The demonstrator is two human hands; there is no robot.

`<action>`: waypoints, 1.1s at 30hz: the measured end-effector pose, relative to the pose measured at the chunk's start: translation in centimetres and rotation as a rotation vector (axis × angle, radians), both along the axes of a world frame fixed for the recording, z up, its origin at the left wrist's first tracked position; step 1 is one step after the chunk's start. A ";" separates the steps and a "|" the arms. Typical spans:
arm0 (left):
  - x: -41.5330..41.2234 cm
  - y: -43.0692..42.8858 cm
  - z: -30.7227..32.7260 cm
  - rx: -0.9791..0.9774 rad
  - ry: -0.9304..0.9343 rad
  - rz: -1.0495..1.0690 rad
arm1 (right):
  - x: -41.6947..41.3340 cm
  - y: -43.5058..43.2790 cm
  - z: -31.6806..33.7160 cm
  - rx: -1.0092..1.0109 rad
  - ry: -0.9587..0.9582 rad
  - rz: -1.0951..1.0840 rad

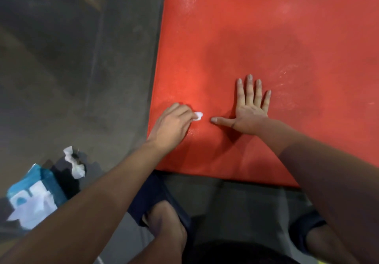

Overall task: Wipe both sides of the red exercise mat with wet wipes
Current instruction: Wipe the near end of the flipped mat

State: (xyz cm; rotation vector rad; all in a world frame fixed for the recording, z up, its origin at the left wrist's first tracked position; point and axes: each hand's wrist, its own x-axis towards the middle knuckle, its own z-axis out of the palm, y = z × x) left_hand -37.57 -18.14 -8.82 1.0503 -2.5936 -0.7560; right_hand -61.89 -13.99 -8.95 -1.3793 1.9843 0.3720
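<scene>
The red exercise mat (266,38) lay flat on the grey floor (71,58), its near-left corner just ahead of the person's knees. At that corner the left hand (171,127) pressed a small bunched wet wipe (198,116) to the mat, its fingers (184,110) curled round the wad so that only a white tip showed. Just beside it the right hand (251,112) lay palm down on the mat, fingers straight and spread, holding nothing. The step looked like wiping the upper face near the left edge. Done well, the wipe would be opened out for wider contact and drawn in overlapping strokes to the very edge, the flat hand pinning the mat against sliding. On the floor to the left sat a blue pack of wipes (34,196), a crumpled wipe (77,165) beside it.
</scene>
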 end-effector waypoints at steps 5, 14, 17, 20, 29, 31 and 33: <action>-0.5 -2.3 0.8 -0.007 -0.028 0.040 | 0.0 -0.1 0.0 0.001 -0.011 -0.006; -2.6 -4.1 1.7 0.118 -0.003 0.181 | -0.3 0.1 -0.7 -0.042 0.002 -0.013; -1.6 -2.4 2.3 0.121 -0.010 0.187 | -0.3 0.0 -0.8 -0.036 0.005 0.002; -3.6 -5.8 1.7 0.083 -0.014 0.197 | -0.3 0.1 -1.0 -0.056 0.006 -0.009; -3.2 -4.8 1.5 -0.111 -0.103 0.266 | -0.7 -0.1 -1.1 -0.133 0.030 0.004; -3.4 -6.0 0.9 -0.134 -0.075 0.264 | -1.4 -2.1 -0.1 -0.351 0.024 -0.059; -4.3 -8.4 0.6 -0.120 -0.073 0.261 | -3.7 -5.4 0.5 -0.620 0.102 0.034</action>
